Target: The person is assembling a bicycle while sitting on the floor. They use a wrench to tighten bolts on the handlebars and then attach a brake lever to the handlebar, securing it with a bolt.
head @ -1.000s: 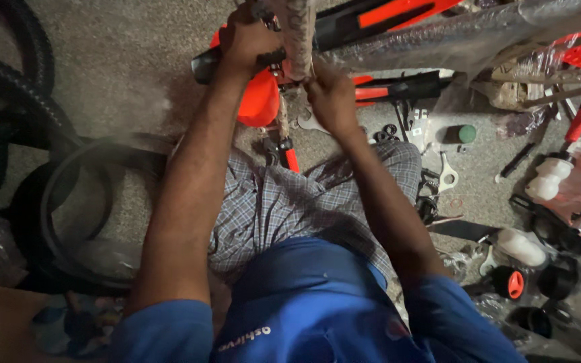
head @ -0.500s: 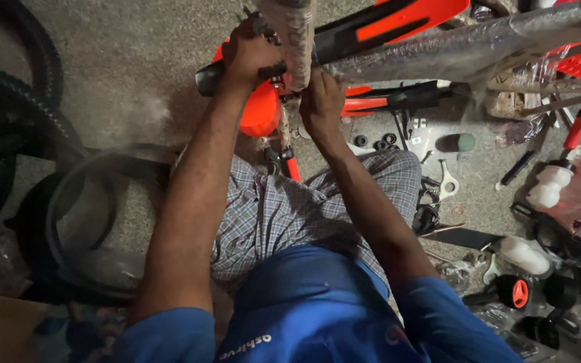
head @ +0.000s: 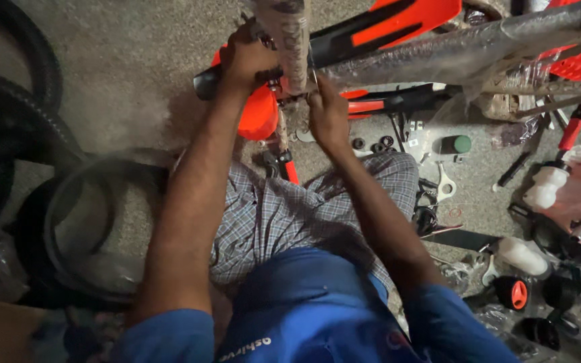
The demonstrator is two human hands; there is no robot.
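Overhead, left hand (head: 247,60) grips black bar (head: 204,83); right hand (head: 327,114) apparently pinches wrapped tube (head: 289,40).

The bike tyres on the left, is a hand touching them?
No, both the left hand and the right hand are up at the wrapped bike frame, away from the tyres.

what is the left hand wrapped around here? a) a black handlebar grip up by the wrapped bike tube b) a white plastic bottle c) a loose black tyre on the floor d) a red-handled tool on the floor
a: the left hand closes around the black handlebar grip beside the wrapped tube, while the right hand works just below that tube.
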